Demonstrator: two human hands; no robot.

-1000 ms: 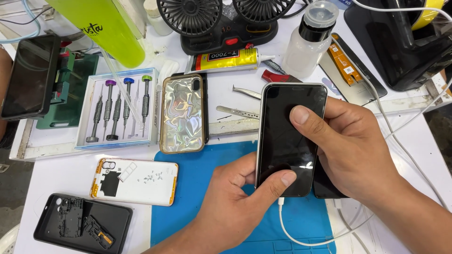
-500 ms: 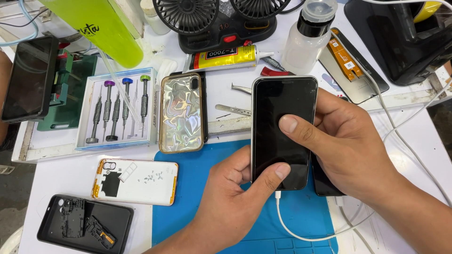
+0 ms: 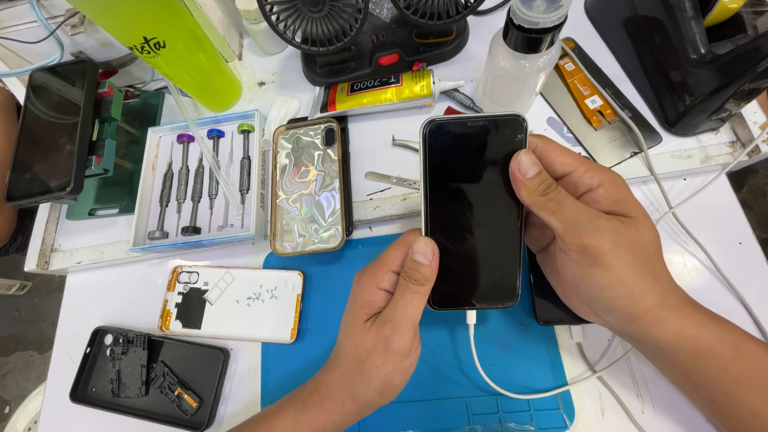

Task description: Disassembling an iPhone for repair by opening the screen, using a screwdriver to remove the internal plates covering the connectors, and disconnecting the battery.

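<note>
Above blue mat [image 3: 320, 368], left hand [image 3: 384, 328] and right hand [image 3: 592, 232] clamp fingers around dark-screened phone [image 3: 474, 212], white cable [image 3: 512, 384] plugged in, screen unlit.

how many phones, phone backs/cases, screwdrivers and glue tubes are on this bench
Phones: 3 (one held by the left hand and right hand at, one under the right hand, one far left)
Backs/cases: 3 ()
Screwdrivers: 4
Glue tubes: 1
Total: 11

glossy glass phone [image 3: 474, 210], matt blue rubbery mat [image 3: 448, 376], crinkled iridescent case [image 3: 308, 186]
</note>
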